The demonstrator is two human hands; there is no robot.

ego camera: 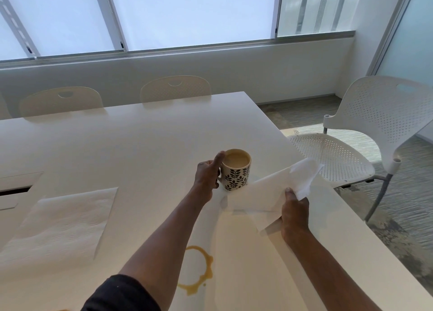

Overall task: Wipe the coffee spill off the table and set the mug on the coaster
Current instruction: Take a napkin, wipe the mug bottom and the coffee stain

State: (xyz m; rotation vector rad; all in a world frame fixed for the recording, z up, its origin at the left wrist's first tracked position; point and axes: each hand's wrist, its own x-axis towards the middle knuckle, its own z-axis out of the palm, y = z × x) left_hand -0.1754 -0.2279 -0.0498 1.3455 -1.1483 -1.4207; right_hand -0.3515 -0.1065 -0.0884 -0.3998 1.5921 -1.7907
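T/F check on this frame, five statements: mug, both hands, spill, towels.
1. The left hand grips the leaf-patterned mug. True.
2. The mug is empty. False: it holds milky coffee nearly to the rim.
3. The right hand holds a white paper towel. True.
4. The coffee ring on the table is already wiped away. False: the brown ring is there, near the left forearm.
5. A second paper towel lies crumpled on the white perforated chair. False: it lies flat on the table, to the left.
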